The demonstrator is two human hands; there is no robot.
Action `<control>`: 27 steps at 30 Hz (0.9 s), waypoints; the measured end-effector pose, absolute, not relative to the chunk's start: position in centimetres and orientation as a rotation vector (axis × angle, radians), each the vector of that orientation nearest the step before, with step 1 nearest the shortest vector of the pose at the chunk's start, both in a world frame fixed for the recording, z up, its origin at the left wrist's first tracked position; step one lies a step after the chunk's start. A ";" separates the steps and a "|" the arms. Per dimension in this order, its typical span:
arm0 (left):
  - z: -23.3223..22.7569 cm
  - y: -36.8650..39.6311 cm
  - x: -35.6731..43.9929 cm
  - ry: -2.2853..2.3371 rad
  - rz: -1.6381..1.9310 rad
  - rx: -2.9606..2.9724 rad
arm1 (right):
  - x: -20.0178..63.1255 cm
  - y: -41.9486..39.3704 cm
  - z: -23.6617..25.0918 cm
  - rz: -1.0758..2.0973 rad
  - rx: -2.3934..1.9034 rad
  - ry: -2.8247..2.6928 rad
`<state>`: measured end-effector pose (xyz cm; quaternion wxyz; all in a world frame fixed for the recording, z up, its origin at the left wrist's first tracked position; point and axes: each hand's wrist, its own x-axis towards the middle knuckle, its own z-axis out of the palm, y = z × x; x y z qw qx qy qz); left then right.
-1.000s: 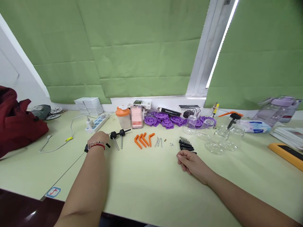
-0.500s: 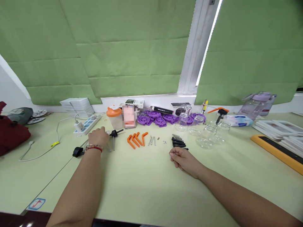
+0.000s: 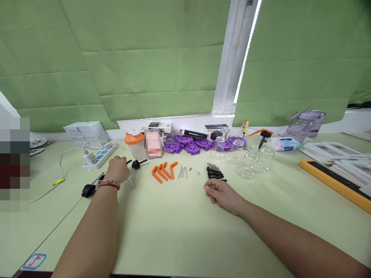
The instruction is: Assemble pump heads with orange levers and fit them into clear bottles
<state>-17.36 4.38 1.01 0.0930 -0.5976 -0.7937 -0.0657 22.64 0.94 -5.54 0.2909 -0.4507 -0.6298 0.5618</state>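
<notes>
Head view: left hand closed on a black-capped pump stem near the table's far-left edge, right hand loosely curled, empty; likely picking up, lifting clear next.

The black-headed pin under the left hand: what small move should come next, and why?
Probably close the left hand around the black-headed pin and lift it: the fingers already lie on its black head, and its metal stem pokes out below. The right hand rests curled beside the black screws.
</notes>
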 end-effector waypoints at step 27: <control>-2.3 2.5 -3.8 -1.570 -0.764 -3.314 | 16.9 11.5 -3.0 0.326 -1.423 -2.534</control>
